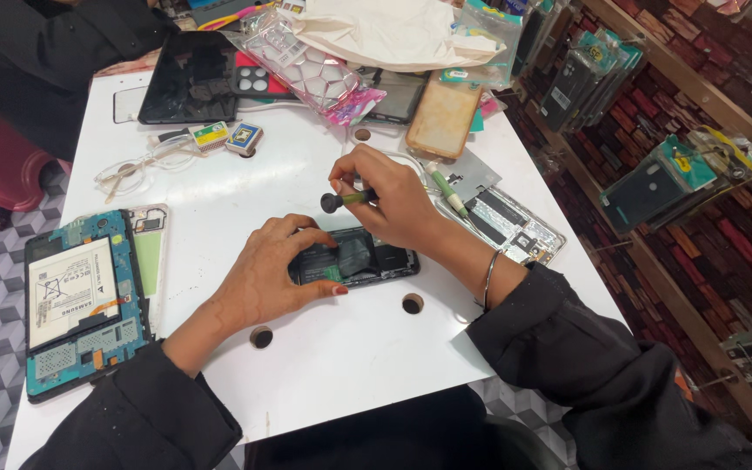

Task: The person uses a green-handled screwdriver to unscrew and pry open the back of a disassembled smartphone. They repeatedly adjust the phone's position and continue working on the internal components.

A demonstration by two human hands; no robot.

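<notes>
Opened phone [354, 259] steadied and worked on with a small screwdriver [347, 200] on a white tabletop [324, 365].

The phone, back cover off, is laid flat near the tabletop's middle, between two round holes in the surface. It is gripped at its left end by the left hand [267, 274], fingers curled over the top edge and thumb pressed along the near edge. The screwdriver, black-capped with a green shaft, is pinched between thumb and fingertips of the right hand [393, 204], held just above the phone; a metal bangle [487, 278] is worn at that wrist. An opened tablet [84, 305] with its battery exposed is seen at the left edge, clear-framed glasses [137, 170] farther back, a tan phone case [443, 117] beyond the right hand.
</notes>
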